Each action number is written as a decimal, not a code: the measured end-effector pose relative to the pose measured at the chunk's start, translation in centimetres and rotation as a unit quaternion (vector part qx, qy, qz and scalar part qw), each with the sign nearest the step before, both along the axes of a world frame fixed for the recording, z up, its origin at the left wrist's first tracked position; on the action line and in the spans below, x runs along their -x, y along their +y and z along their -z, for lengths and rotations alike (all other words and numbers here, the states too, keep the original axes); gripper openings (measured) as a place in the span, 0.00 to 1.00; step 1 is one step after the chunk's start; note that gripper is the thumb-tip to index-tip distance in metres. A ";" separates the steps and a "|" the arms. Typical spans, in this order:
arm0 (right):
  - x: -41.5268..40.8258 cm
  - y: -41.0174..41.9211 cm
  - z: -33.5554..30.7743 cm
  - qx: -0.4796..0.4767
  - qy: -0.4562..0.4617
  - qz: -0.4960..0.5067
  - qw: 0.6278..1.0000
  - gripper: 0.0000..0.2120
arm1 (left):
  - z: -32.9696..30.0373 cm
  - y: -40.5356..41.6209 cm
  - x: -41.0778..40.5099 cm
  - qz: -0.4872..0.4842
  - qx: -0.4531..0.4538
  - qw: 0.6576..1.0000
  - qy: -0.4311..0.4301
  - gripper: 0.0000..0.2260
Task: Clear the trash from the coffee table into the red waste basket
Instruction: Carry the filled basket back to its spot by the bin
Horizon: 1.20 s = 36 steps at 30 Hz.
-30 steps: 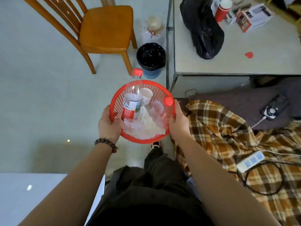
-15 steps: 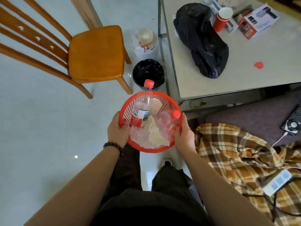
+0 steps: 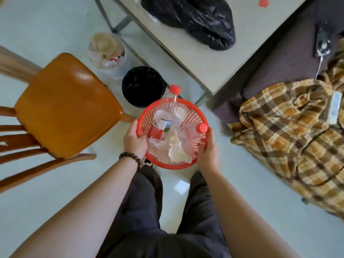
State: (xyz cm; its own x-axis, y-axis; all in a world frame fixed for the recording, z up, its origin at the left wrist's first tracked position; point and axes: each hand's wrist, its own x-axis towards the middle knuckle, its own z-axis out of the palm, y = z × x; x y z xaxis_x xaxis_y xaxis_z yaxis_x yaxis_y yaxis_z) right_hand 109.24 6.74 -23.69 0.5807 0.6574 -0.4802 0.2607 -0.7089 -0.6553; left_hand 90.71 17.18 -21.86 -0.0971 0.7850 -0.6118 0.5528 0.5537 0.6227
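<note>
I hold the red waste basket point(image 3: 188, 107) above the floor with both hands. My left hand point(image 3: 134, 142) grips its left rim and my right hand point(image 3: 208, 151) grips its right rim. Inside lie two clear plastic bottles with red caps point(image 3: 175, 89), one sticking out over the far rim, plus crumpled white paper point(image 3: 176, 151) and clear plastic wrap. The coffee table point(image 3: 214, 60) stands beyond, at the upper right, with a black plastic bag point(image 3: 197, 17) and a small red scrap point(image 3: 263, 2) on it.
A wooden chair point(image 3: 63, 105) stands at the left. A black-lined bin point(image 3: 142, 86) and a clear bag of rubbish point(image 3: 107, 51) sit on the floor beside the table leg. A plaid blanket point(image 3: 290, 131) with a power strip point(image 3: 335, 107) lies at the right.
The view has swung and moved closer to the floor bins; the chair now sits left and the table upper right. Both hands keep their hold on the basket.
</note>
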 end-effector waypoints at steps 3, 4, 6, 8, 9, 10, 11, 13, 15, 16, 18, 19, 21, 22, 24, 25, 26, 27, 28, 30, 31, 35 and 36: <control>2.7 -1.2 1.5 0.031 0.006 0.040 0.999 0.28 | 1.2 0.5 1.9 0.069 -0.007 0.998 0.000 0.19; 3.3 -1.7 2.1 0.040 0.007 0.052 0.998 0.29 | 1.7 0.4 2.3 0.086 -0.010 0.996 0.000 0.18; 4.2 -2.8 3.1 0.047 0.013 0.079 0.996 0.31 | 3.0 0.3 2.7 0.109 -0.001 0.994 0.000 0.17; 4.8 -3.6 4.4 0.057 0.017 0.103 0.993 0.32 | 4.8 0.1 2.5 0.130 0.014 0.991 0.006 0.18; 5.0 -4.1 5.2 0.060 0.018 0.116 0.991 0.32 | 5.8 0.1 2.2 0.138 0.020 0.990 0.006 0.18; 4.9 -4.4 6.2 0.060 0.017 0.128 0.990 0.33 | 7.0 0.0 1.6 0.145 0.020 0.989 0.002 0.18; 4.8 -4.6 7.4 0.058 0.014 0.140 0.988 0.33 | 8.5 0.1 1.0 0.154 0.018 0.988 -0.002 0.19; 4.3 -4.7 10.5 0.054 0.008 0.168 0.984 0.33 | 12.1 0.2 -0.5 0.165 0.014 0.986 0.000 0.20; 3.8 -4.7 14.8 0.045 0.003 0.191 0.980 0.33 | 16.6 0.4 -2.0 0.166 0.009 0.986 0.003 0.21; 3.4 -4.7 17.3 0.040 0.000 0.199 0.979 0.33 | 19.2 0.6 -2.8 0.169 0.005 0.985 0.006 0.21; 2.8 -4.6 22.4 0.046 -0.015 0.208 0.977 0.34 | 24.4 0.9 -4.1 0.172 -0.010 0.985 0.016 0.21; 2.4 -4.5 25.0 0.048 -0.022 0.209 0.977 0.34 | 26.9 1.0 -4.7 0.173 -0.022 0.984 0.020 0.21; 1.4 -3.9 30.0 0.035 -0.024 0.211 0.977 0.33 | 31.8 1.3 -6.0 0.186 -0.048 0.981 0.036 0.22; 0.7 -3.5 32.2 0.023 -0.025 0.214 0.976 0.33 | 34.2 1.6 -6.7 0.193 -0.056 0.979 0.042 0.22; -0.9 -2.5 36.3 0.002 -0.037 0.217 0.976 0.33 | 38.5 2.0 -8.2 0.205 -0.074 0.975 0.040 0.23; -1.7 -2.0 38.0 -0.004 -0.042 0.216 0.976 0.33 | 40.3 2.1 -8.9 0.213 -0.088 0.973 0.031 0.25; -2.5 -1.7 39.5 -0.006 -0.046 0.213 0.976 0.33 | 42.0 2.3 -9.5 0.225 -0.105 0.968 0.020 0.27; -3.2 -1.4 40.8 -0.003 -0.050 0.208 0.977 0.33 | 43.4 2.5 -10.1 0.238 -0.124 0.963 0.012 0.29; -3.9 -1.2 41.9 0.000 -0.054 0.202 0.978 0.33 | 44.8 2.7 -10.5 0.251 -0.137 0.958 0.012 0.31; -4.9 -0.9 43.6 0.007 -0.053 0.185 0.981 0.33 | 47.0 3.4 -11.1 0.278 -0.143 0.949 0.028 0.35; -5.2 -0.8 44.4 0.016 -0.050 0.175 0.983 0.33 | 47.8 3.6 -11.3 0.293 -0.138 0.945 0.039 0.36; -5.1 -0.6 46.8 0.072 -0.051 0.152 0.984 0.37 | 49.9 3.6 -11.7 0.339 -0.127 0.931 0.053 0.42; -4.9 -0.7 47.1 0.079 -0.054 0.157 0.983 0.38 | 50.1 3.4 -11.6 0.338 -0.131 0.930 0.053 0.43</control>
